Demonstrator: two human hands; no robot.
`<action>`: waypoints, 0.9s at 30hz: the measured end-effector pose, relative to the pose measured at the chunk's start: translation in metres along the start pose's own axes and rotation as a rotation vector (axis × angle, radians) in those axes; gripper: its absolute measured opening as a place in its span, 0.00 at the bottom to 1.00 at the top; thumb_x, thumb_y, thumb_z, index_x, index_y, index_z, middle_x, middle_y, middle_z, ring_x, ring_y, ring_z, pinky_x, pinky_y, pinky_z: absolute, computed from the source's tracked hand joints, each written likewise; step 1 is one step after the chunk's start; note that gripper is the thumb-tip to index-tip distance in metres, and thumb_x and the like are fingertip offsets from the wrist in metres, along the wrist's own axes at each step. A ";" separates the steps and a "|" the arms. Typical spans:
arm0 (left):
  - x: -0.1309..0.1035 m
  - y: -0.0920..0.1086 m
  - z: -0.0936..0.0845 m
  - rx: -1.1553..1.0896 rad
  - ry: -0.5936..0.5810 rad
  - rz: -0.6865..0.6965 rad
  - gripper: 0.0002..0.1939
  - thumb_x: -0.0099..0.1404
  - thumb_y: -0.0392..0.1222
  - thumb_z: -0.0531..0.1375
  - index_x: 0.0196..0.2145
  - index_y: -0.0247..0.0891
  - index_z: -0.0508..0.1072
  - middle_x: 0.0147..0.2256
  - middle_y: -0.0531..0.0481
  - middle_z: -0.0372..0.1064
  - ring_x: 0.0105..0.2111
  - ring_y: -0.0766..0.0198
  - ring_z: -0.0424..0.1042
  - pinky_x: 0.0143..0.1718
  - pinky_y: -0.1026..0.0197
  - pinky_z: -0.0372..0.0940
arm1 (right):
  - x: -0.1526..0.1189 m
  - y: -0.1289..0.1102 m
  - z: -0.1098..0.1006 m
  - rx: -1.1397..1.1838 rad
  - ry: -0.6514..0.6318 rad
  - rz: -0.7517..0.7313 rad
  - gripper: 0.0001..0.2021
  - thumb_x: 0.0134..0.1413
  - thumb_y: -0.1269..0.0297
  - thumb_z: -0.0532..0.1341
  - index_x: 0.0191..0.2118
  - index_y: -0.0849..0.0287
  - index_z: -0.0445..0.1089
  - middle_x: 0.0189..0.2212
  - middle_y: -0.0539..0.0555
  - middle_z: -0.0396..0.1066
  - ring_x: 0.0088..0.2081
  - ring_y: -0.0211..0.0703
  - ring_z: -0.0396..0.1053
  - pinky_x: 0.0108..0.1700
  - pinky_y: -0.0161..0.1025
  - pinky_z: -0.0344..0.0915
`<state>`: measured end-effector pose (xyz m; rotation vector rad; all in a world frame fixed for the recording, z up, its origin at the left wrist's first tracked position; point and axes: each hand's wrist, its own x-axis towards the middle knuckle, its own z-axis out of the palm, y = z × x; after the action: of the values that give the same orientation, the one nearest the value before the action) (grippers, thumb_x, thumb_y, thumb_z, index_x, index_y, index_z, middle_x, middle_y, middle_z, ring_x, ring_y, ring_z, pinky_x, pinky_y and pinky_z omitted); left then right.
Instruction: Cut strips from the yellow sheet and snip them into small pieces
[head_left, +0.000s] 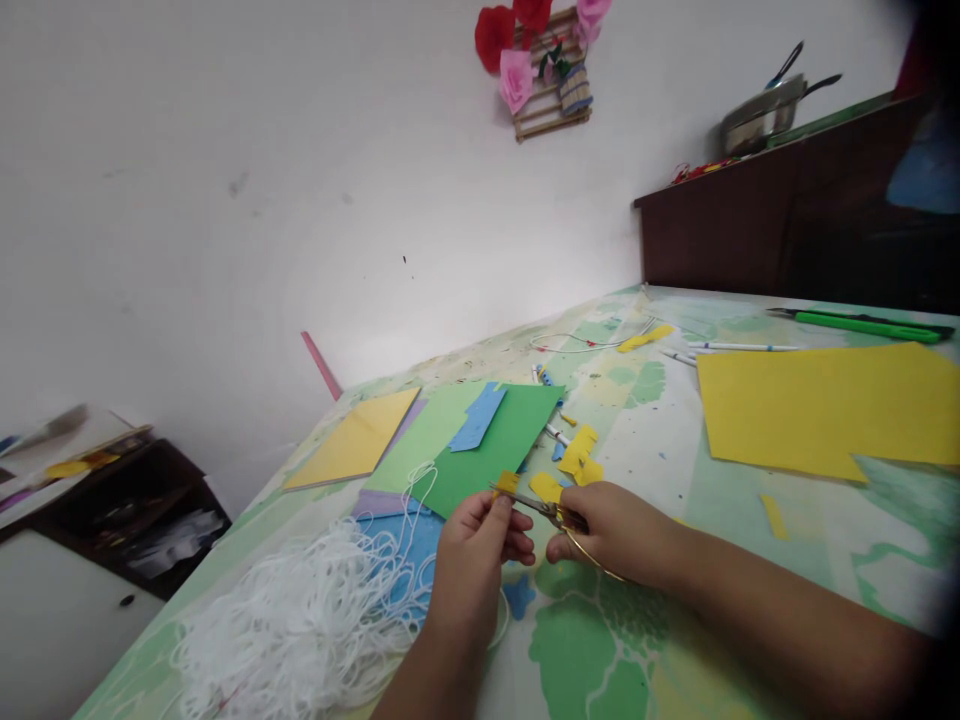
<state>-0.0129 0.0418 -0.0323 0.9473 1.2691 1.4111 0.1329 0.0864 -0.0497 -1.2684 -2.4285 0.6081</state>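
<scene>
Between the thumb and fingers of my left hand is a small piece of yellow paper. My right hand is closed around the gold handles of a pair of scissors. The scissors point left, and their blades reach across the yellow piece; whether they are cutting into it I cannot tell. Yellow paper scraps lie just beyond my right hand. A green sheet with a blue piece of paper on it lies beyond my left hand.
A tangled heap of white string covers the table's front left. A large yellow sheet, white pens and a green-handled cutter lie at the right. Stacked coloured sheets are at the left, near the wall.
</scene>
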 end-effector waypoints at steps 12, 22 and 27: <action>-0.002 0.002 -0.001 0.085 -0.040 0.030 0.10 0.51 0.43 0.56 0.18 0.34 0.64 0.14 0.55 0.62 0.13 0.72 0.61 0.16 0.68 0.57 | 0.001 0.000 -0.001 -0.017 -0.009 0.020 0.17 0.40 0.49 0.58 0.22 0.60 0.62 0.18 0.47 0.60 0.21 0.34 0.55 0.21 0.30 0.45; -0.002 0.002 -0.001 0.071 -0.014 0.037 0.11 0.50 0.45 0.57 0.18 0.34 0.64 0.15 0.55 0.63 0.13 0.72 0.60 0.16 0.67 0.56 | -0.002 0.000 -0.002 -0.008 -0.010 0.007 0.18 0.40 0.47 0.56 0.22 0.59 0.61 0.18 0.47 0.59 0.20 0.33 0.54 0.21 0.30 0.45; -0.002 0.003 -0.003 0.112 0.010 0.076 0.11 0.51 0.44 0.56 0.19 0.35 0.63 0.15 0.56 0.62 0.11 0.76 0.54 0.13 0.70 0.49 | -0.003 0.001 -0.001 0.002 0.015 -0.027 0.19 0.41 0.46 0.55 0.22 0.59 0.59 0.18 0.47 0.58 0.20 0.33 0.53 0.21 0.30 0.45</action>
<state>-0.0159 0.0388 -0.0296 1.0749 1.3430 1.4161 0.1359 0.0846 -0.0498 -1.2338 -2.4284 0.5910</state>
